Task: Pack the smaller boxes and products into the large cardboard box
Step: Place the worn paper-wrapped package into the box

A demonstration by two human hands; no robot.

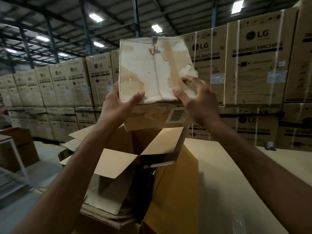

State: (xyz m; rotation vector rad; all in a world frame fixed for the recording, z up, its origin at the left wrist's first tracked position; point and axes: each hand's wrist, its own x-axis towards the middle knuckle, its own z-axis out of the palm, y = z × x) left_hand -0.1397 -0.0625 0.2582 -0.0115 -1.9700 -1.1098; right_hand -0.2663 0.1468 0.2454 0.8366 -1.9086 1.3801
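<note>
Loading step in hand, by my read: 1 small box [154, 73] is held in the air, straight above the big box [177, 183], not yet lowered in. It is tilted, with the taped, scuffed face toward the camera and a barcode label [177, 114] on the side facing down at the big box.

Left hand [118, 105]: clamped on the small box's near corner, above the big box's left flap [116, 163], thumb across the taped face, fingers behind.

Right hand [197, 102]: above the big box's right side. Thumb and forefinger tips touch the taped face and the other fingers are spread and curled at the edge. Can't tell if that is a firm grip or just contact.

Big box: flaps out, opening dark, with cardboard inside. The rest is too dark to name.

Next move likely calls for:
- a secure 2-hand hold first
- levelling the small box
- lowering it between the flaps without snagging the left flap, which leans over the opening

Stacked washing machine cartons [256, 56] stand well beyond the big box.
</note>
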